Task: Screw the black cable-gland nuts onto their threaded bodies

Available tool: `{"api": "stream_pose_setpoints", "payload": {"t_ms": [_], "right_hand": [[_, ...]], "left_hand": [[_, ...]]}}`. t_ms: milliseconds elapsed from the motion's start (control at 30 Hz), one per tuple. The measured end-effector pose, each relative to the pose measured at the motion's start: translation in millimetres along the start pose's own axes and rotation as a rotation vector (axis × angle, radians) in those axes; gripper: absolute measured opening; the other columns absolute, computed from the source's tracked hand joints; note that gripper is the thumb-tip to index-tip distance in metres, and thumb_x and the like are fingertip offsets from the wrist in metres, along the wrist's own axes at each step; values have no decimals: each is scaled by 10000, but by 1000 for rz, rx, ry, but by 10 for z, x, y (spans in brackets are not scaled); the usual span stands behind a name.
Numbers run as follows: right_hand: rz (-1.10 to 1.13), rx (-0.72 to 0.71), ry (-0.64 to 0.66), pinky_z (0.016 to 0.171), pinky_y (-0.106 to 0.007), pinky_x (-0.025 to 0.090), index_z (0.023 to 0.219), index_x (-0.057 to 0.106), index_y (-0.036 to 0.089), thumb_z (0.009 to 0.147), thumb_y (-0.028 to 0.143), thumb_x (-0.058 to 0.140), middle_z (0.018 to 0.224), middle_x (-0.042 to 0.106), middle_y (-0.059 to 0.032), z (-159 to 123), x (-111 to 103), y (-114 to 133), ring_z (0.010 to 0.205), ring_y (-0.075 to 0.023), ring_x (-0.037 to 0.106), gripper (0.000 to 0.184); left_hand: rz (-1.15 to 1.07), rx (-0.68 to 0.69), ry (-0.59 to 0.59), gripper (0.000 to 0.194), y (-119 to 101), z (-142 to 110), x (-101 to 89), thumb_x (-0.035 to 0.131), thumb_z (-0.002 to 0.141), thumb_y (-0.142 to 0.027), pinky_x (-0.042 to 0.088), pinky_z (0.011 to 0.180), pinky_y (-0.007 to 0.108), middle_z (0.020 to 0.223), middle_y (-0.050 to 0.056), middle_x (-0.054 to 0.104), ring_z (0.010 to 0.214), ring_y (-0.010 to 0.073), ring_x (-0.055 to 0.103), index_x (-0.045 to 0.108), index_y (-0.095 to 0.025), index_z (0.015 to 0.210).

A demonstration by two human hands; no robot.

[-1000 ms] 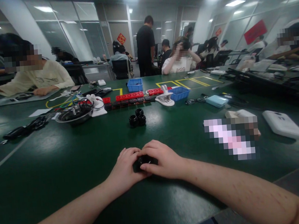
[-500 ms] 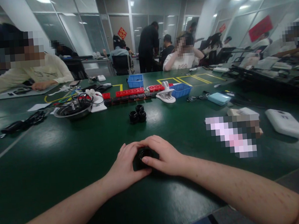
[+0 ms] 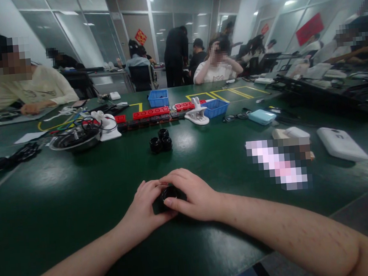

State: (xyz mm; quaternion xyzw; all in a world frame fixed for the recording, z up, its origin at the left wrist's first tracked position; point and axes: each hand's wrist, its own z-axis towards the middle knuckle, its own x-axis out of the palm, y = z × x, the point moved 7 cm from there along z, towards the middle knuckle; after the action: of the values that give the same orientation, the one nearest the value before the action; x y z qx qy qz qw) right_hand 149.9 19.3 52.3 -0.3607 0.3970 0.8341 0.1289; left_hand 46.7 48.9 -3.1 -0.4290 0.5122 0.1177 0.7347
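Note:
Both my hands meet low on the green table (image 3: 80, 193), closed round one small black round part (image 3: 167, 196). My left hand (image 3: 143, 209) cups its left side, its fingers curled over the top. My right hand (image 3: 193, 194) covers the right side, thumb pressed along the front. Only the part's dark ring-shaped top shows between my fingers. Farther out on the table stands a cluster of three similar black round parts (image 3: 160, 141), apart from my hands.
Beyond the cluster lie red strips (image 3: 152, 112), two blue bins (image 3: 158, 98), a white clamp (image 3: 196, 113), a metal bowl with cables (image 3: 75, 139). A white device (image 3: 340, 143) and a light-blue case (image 3: 261, 116) lie to the right. Several people sit around the tables.
My hands have stayed clasped on the part, with small shifts of the fingers; its ring top now shows more. The camera has turned slightly to the right.

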Motion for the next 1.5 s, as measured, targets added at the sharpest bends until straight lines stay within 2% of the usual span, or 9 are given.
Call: {"api": "stream_pose_setpoints", "payload": {"t_ms": [233,500,700,933,1067,1200,1500], "right_hand": [[-18,7,-12,805,-363,417,1047,510,147,804,361,525,1012,568,-91,-9,-2,-2,918,-197,506,324],[-23,42,14,816,-362,415,1076,502,150,802,339,533,1024,560,-89,-9,6,-2,934,-199,496,335],[-26,42,39,822,-361,412,1086,501,126,800,325,539,1004,556,-95,2,34,-3,914,-193,492,350],[-45,55,72,825,-354,413,1111,493,119,810,338,526,1022,540,-100,-7,59,-41,926,-195,481,374],[-30,4,38,858,-358,402,1113,487,116,822,353,505,1053,538,-103,2,-9,2,960,-194,473,375],[-106,38,48,841,-359,414,1080,517,101,799,358,539,1036,543,-111,8,1,-21,941,-200,479,381],[-172,64,27,812,-354,424,1038,541,144,805,324,532,1003,559,-87,27,22,-52,920,-193,489,294]], "left_hand": [[33,24,43,583,23,-12,1,640,660,-480,99,1033,586,1212,62,479,1164,286,399,449,-255,1162],[36,76,85,499,75,31,-86,628,681,-470,128,1048,545,1196,58,491,1147,255,417,499,-237,1102],[68,91,96,340,-22,28,-84,582,733,-455,148,1051,530,1157,40,517,1108,237,447,570,-234,992],[47,88,105,358,-30,35,-101,565,749,-467,144,1053,527,1164,42,514,1102,228,451,562,-241,1027],[78,82,53,388,35,41,-91,565,745,-479,154,1047,530,1148,49,520,1098,230,456,557,-230,1042],[106,52,-8,376,51,35,-97,558,746,-469,167,1037,538,1101,54,541,1066,230,476,555,-211,1019],[59,64,-16,361,-4,33,-125,523,788,-444,181,1035,534,1114,32,537,1072,220,472,524,-237,1085]]}}
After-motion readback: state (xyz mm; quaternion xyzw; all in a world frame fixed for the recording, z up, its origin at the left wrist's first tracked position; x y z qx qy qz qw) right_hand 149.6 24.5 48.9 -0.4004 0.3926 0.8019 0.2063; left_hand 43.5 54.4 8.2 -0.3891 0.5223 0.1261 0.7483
